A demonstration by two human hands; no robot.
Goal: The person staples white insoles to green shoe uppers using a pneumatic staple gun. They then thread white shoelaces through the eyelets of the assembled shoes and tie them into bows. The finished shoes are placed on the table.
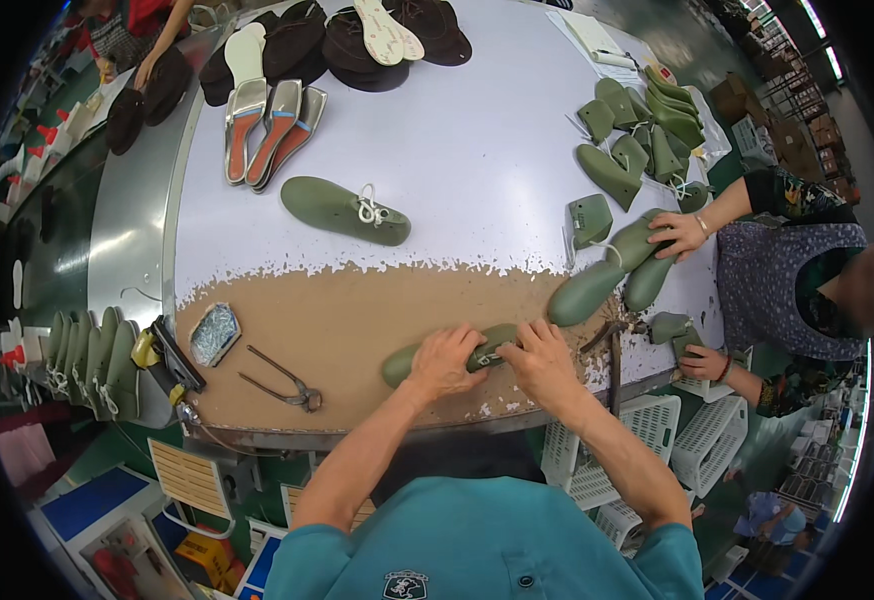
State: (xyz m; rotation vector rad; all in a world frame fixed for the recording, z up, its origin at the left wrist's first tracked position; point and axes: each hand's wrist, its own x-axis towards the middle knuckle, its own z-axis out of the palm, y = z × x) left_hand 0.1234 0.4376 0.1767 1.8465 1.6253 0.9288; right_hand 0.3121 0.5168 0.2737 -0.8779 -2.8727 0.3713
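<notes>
While both hands press down on it, the green shoe last [427, 357], a smooth, matte, foot-shaped form, lies flat on the worn brown patch of the table [357, 320], close to the near edge. The left hand [444, 361] curls its fingers around the middle of the last; the right hand [539, 361] pinches its fingers on the end beside it. Its long axis runs left to right, rounded toe pointing left. Metal pincers [282, 384] rest well apart to the left, with bare tabletop between. Another green last [345, 210] with a white cord lies farther off on the white surface.
</notes>
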